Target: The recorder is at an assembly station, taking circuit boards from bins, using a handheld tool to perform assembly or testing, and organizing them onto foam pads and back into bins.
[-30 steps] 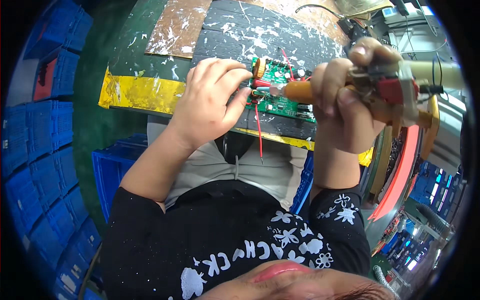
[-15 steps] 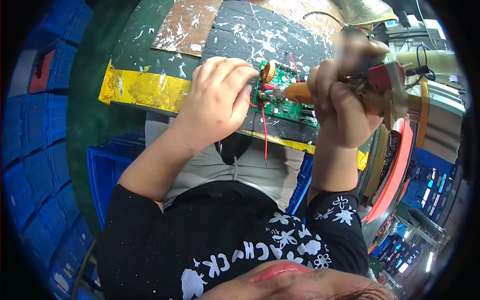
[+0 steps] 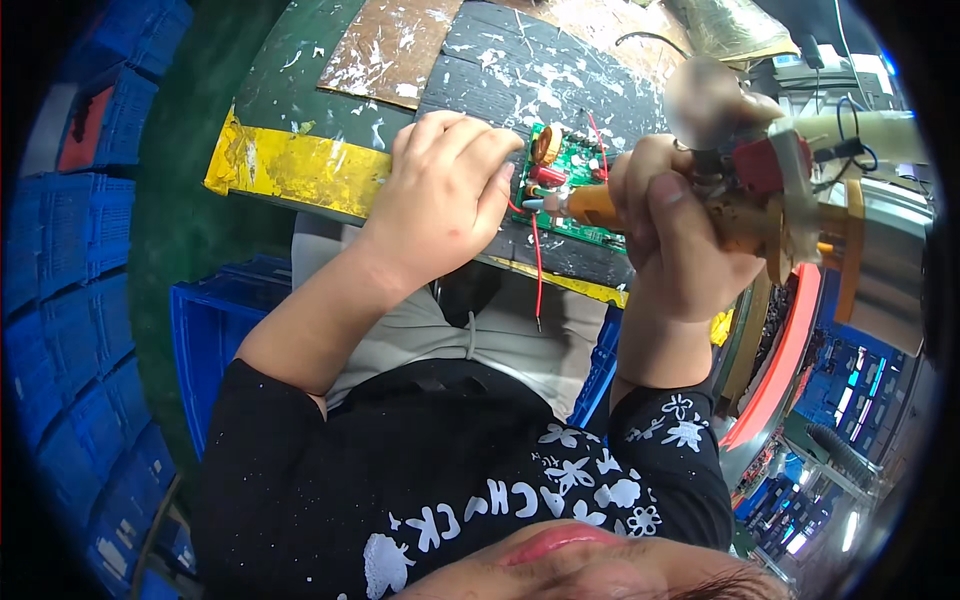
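Note:
A green circuit board (image 3: 575,228) lies near the front edge of the worktable, carrying a copper-coloured ring coil (image 3: 547,145) and small red parts. A red wire (image 3: 539,270) hangs from its near side, and another red wire (image 3: 597,130) stands up at the far side. My left hand (image 3: 440,185) is curled at the board's left edge, thumb and fingertips gripping it there. My right hand (image 3: 680,205) wraps round an orange-barrelled tool that looks like a glue gun (image 3: 592,205). Its pale grey tip sits low over the left part of the board. The hand and barrel hide the board's right end.
The worktable (image 3: 500,60) is spattered white, with yellow tape (image 3: 300,172) along its front edge and a brown sheet (image 3: 385,50) on top. A blue crate (image 3: 215,310) stands below, left of my legs. Blue bins (image 3: 85,240) are stacked at far left. A plastic bag (image 3: 730,30) lies at the back.
The tool's tip has shifted toward the near left part of the board. My left hand keeps its place at the board's edge. The whole view has shifted slightly.

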`<state>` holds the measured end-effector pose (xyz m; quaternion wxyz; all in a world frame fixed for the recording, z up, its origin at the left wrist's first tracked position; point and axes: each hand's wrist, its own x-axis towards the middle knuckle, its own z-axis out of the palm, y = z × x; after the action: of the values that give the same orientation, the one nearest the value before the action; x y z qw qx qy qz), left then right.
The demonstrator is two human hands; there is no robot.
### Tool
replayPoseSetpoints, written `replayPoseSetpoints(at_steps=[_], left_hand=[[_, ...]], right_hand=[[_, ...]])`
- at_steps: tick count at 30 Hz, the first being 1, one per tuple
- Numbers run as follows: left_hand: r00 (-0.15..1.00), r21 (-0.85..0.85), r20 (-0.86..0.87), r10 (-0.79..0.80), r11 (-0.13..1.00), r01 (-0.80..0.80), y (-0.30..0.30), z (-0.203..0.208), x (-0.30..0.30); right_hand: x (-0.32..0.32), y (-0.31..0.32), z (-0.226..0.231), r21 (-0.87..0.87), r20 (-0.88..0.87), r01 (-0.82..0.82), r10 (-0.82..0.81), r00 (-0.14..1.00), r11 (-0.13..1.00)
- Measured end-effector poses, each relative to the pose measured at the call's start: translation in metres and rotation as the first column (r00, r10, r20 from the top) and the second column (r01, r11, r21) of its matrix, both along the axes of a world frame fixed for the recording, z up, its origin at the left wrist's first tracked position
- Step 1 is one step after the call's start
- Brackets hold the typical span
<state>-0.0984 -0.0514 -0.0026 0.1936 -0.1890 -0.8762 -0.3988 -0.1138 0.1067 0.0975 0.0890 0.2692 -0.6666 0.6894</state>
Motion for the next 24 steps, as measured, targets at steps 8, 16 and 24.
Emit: replayPoseSetpoints(at_steps=[8,16,24], left_hand=[[1.0,-0.019,-0.003,0.011,1.0,-0.011,0.0,0.0,0.001],[1.0,-0.028,-0.006,0.009,1.0,-0.009,0.003,0.002,0.0],[1.0,-0.056,0.008,0.017,0.998,-0.016,0.004,0.003,0.001]], right_hand=[[-0.002,0.003,-0.01,-0.005,-0.018,-0.042,0.042,0.999,0.999],[0.009,0.014,0.011,-0.079,0.014,0.074,-0.073,0.997,0.994],[0.006,0.05,0.004,0.011,0.018,0.222,-0.222,0.975,0.975]])
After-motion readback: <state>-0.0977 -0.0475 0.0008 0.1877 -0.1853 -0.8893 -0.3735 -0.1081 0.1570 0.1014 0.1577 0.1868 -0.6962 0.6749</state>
